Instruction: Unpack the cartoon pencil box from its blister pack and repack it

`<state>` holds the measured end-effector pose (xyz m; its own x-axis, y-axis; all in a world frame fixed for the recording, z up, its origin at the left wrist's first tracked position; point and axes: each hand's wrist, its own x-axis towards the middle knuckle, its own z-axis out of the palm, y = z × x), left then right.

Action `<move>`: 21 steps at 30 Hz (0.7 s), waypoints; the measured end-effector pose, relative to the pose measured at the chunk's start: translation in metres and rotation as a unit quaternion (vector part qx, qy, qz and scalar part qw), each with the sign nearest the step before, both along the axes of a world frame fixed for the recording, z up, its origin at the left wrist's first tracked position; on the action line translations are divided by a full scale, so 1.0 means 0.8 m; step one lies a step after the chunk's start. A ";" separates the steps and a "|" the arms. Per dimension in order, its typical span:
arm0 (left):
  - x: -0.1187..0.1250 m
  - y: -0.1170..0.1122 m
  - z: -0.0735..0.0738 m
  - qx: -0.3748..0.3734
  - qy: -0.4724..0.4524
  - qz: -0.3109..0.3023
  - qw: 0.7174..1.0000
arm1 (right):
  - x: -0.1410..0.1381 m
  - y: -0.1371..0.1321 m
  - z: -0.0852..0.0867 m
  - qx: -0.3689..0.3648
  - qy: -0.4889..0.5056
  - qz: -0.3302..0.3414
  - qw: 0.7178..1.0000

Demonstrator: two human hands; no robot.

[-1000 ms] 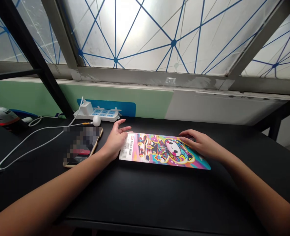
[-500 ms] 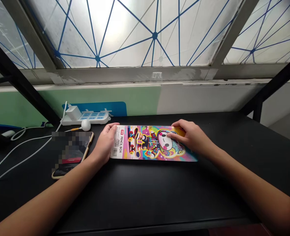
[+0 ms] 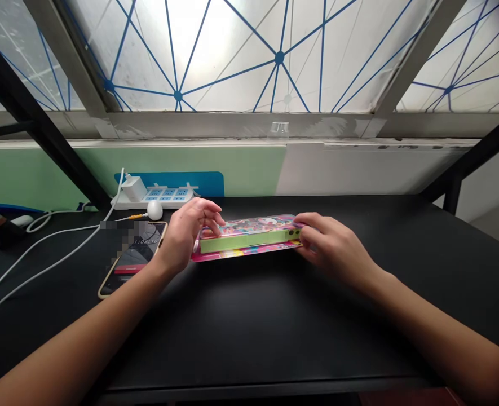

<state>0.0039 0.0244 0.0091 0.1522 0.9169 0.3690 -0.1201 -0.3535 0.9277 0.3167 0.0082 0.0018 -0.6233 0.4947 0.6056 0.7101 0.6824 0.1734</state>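
A pencil box [image 3: 249, 240] in colourful cartoon packaging lies tilted over the black desk, its light green long side facing me. Pink printed card sticks out along its lower edge. My left hand [image 3: 190, 231] is at the box's left end, fingers bent over the top and a fingertip on the printed face. Its thumb is hard to make out. At the opposite end, my right hand [image 3: 334, 242] pinches the box's corner beside two dark round spots, thumb below and fingers above.
A phone [image 3: 135, 259] lies left of the box, close to my left forearm. Behind it are a white power strip [image 3: 168, 194] with a plugged-in charger [image 3: 133, 188], a round white object [image 3: 155, 210] and white cables [image 3: 33, 242]. The window frame [image 3: 232, 124] runs behind the desk [image 3: 266, 332].
The pencil box has turned from its flat printed face with the label to its green side. My left fingers have shifted over its top, and my right hand has moved to its end.
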 end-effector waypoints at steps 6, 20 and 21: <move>-0.007 -0.002 -0.004 0.135 0.477 -0.019 0.868 | -0.013 -0.005 -0.005 -0.040 -0.027 0.048 0.998; 0.003 -0.008 -0.020 0.267 0.590 -0.007 0.762 | -0.005 -0.002 -0.006 -0.161 0.044 0.050 0.985; 0.006 -0.010 -0.019 0.283 0.594 0.005 0.753 | -0.003 0.000 -0.005 -0.156 0.060 0.038 0.985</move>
<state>0.0085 0.0163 -0.0063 0.6770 0.6671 0.3108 0.6810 -0.7280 0.0791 0.3146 0.0081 -0.0022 -0.5994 0.6223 0.5033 0.6569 0.7418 -0.1349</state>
